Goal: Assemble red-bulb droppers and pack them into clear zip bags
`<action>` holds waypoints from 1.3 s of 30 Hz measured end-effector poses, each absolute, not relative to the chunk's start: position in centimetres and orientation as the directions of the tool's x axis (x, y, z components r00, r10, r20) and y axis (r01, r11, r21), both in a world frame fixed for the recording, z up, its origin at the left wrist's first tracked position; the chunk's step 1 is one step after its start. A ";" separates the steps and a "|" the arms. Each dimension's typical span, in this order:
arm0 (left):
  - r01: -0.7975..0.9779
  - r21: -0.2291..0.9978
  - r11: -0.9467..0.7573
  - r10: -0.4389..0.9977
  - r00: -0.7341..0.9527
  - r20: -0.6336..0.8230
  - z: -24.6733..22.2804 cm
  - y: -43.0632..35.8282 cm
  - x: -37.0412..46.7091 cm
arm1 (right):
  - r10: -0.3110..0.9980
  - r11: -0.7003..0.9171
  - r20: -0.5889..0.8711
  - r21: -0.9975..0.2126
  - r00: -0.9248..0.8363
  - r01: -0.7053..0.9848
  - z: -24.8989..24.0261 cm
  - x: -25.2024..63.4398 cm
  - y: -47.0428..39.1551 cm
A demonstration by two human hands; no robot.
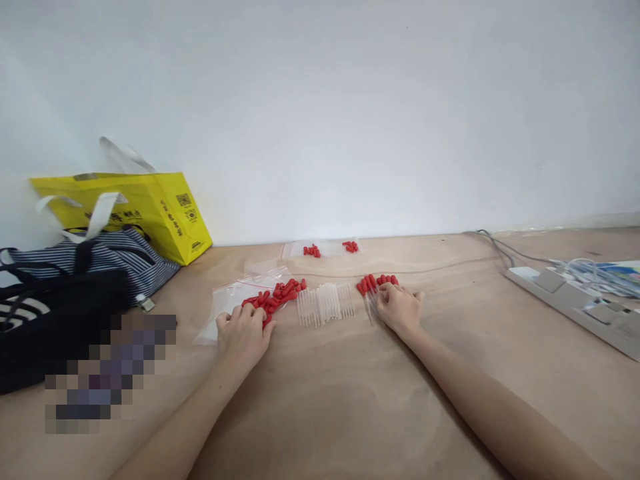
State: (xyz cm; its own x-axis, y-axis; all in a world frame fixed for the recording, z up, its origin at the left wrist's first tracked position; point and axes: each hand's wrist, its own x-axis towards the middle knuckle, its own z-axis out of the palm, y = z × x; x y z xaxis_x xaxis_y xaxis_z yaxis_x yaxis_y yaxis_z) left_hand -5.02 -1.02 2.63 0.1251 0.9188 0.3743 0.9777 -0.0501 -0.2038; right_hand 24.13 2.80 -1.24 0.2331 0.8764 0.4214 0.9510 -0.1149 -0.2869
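My left hand (243,335) is at the near edge of a heap of red rubber bulbs (287,291), fingers curled, with one red bulb showing between thumb and forefinger. Under the heap lies a clear zip bag (219,308). Thin clear tubes (326,304) are laid side by side between my hands. To their right, several droppers (369,285), clear tubes with red bulbs on their ends, form a row. My right hand (399,305) is closed at this row with its fingers on a dropper; its fingertips are partly hidden.
Farther back lies another clear bag (331,249) with red bulbs on it. A yellow bag (173,217), a striped bag (145,267) and a black bag (60,327) fill the left side. A white power strip (575,308) and cables (595,275) lie at right. A wall (375,133) stands behind.
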 end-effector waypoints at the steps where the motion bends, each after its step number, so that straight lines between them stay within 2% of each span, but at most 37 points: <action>1: 0.976 -0.213 -0.055 0.914 0.135 0.383 2.6 -1.0 -5.1 | 0.879 -0.115 0.420 -0.276 0.228 0.954 -1.3 24.1 2.8; 7: 0.975 -0.213 -0.070 0.864 0.166 0.475 2.9 -1.2 -4.4 | 0.845 -0.060 0.508 -0.220 0.167 0.974 -0.8 23.4 2.6; 11: 0.975 -0.044 -0.220 0.834 0.211 0.509 2.5 -2.2 -2.7 | 0.852 0.004 0.514 -0.191 0.097 0.982 0.2 21.5 2.6; 14: 0.922 0.085 -0.378 0.825 0.294 0.483 1.6 -3.0 -1.3 | 0.903 -0.011 0.422 -0.154 0.076 0.988 0.9 19.7 2.9; 16: 0.882 0.128 -0.453 0.810 0.348 0.472 1.0 -3.2 -0.5 | 0.937 -0.041 0.339 -0.137 0.086 0.990 1.2 18.8 3.4; 19: 0.848 0.154 -0.507 0.794 0.390 0.466 0.6 -3.1 0.1 | 0.957 -0.080 0.265 -0.138 0.115 0.987 1.3 18.2 4.1; 27: 0.818 0.187 -0.544 0.790 0.424 0.443 0.8 -2.8 0.1 | 0.966 -0.115 0.217 -0.133 0.142 0.984 0.9 18.1 5.0; 39: 0.808 0.210 -0.550 0.795 0.429 0.429 0.9 -2.8 0.3 | 0.946 -0.096 0.295 -0.144 0.135 0.985 1.3 17.7 4.4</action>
